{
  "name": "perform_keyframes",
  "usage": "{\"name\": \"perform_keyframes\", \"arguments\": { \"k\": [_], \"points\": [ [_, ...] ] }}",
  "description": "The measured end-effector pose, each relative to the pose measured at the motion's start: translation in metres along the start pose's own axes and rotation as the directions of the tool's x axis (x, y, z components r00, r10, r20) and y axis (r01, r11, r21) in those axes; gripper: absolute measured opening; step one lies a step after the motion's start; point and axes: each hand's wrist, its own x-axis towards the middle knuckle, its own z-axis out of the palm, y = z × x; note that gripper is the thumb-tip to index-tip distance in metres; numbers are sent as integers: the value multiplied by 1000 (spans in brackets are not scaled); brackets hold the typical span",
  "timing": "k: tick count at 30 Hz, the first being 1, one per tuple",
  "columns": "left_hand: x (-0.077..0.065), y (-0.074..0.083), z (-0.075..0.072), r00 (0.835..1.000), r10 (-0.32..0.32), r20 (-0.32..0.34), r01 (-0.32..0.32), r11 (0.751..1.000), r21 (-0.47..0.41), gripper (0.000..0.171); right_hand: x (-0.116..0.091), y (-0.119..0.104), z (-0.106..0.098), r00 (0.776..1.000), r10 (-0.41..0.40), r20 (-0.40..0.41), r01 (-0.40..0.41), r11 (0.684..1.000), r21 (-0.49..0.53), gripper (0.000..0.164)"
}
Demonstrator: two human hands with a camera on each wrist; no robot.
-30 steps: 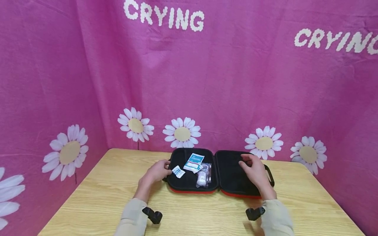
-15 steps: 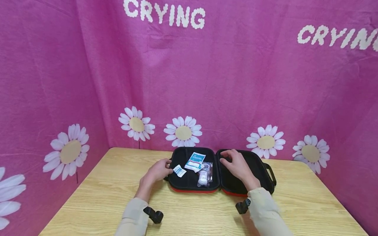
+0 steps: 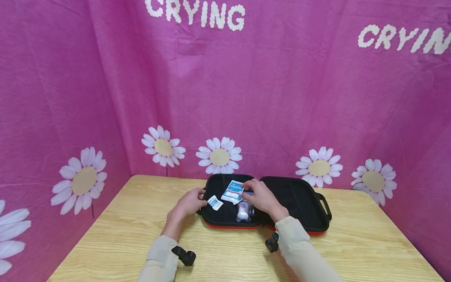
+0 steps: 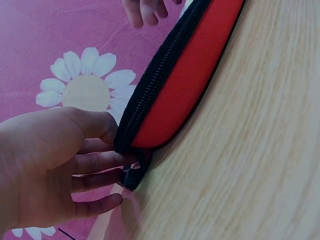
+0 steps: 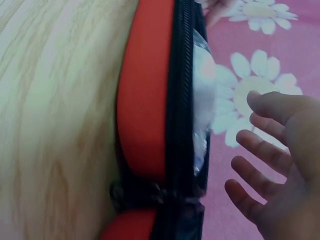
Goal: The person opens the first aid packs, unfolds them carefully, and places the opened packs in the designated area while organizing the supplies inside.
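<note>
A zip-up case (image 3: 215, 220), black inside and red outside, lies unfolded on the table. My left hand (image 3: 188, 203) holds its left edge; in the left wrist view the thumb presses the zipper rim and the fingers reach round beneath, by a small black loop (image 4: 135, 175). Over the left half hovers my right hand (image 3: 262, 199), its fingers spread and apart from the contents in the right wrist view. Below and beside it lie a teal-and-white packet (image 3: 231, 192) and a white roll in clear plastic (image 3: 243, 211). A small white-and-blue sachet (image 3: 215, 203) sits near my left thumb.
The case's right half (image 3: 296, 203) lies flat, with a black carry handle (image 3: 325, 206) on its outer side. The wooden table (image 3: 218, 254) meets a pink curtain (image 3: 275, 98) with daisies behind the case.
My right hand has moved left from above the case's right half to above the packets in the left half. The left hand has stayed at the left edge.
</note>
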Motion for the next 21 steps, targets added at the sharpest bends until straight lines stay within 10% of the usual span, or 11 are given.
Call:
{"name": "perform_keyframes", "arguments": {
  "k": [21],
  "points": [
    [-1, -1, -7, 997, 42, 68, -37, 997, -66, 44, 9, 1, 32, 997, 34, 62, -30, 997, -65, 36]
  ]
}}
